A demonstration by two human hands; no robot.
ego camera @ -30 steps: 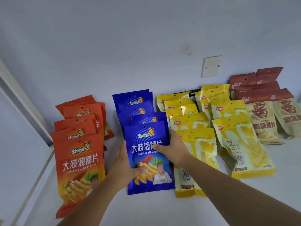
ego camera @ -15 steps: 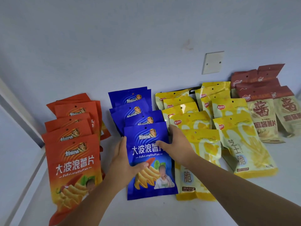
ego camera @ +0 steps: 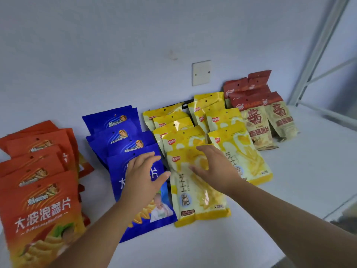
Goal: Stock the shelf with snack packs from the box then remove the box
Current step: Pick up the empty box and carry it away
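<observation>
1. Blue and glossy, the front blue plastic snack pack (ego camera: 114,175) lies flat on the white shelf board (ego camera: 301,182). It is at the near end of a row of overlapping blue snack packs (ego camera: 116,132) that runs back to the pale wall (ego camera: 96,55).
2. The left hand (ego camera: 143,176) is spread over the upper half of that front pack, fingers straight and a little apart, thumb out to the right. It grips nothing. The picture is blurred here, so whether the palm presses on the pack or hangs just above it cannot be told.
3. The right hand (ego camera: 214,169) is over the upper part of the front yellow plastic snack pack (ego camera: 193,202), which lies just to the right of the blue one, edge against edge. Its fingers are loosely curved and apart, closed round nothing.
4. Behind that pack, a row of yellow snack packs (ego camera: 173,128) steps back towards the wall, each one overlapping the next. A second yellow row (ego camera: 231,151) lies beside it on the right.
5. Orange snack packs (ego camera: 38,219) form a like row at the far left, with a strip of bare shelf between them and the blue row.
6. Red-topped beige snack packs (ego camera: 258,122) lie at the right end, just beyond the second yellow row and close to the wall.
7. A white square blank plate (ego camera: 201,72) sits on the wall above the yellow rows. A grey metal frame post (ego camera: 316,60) rises at the right side of the shelf.
</observation>
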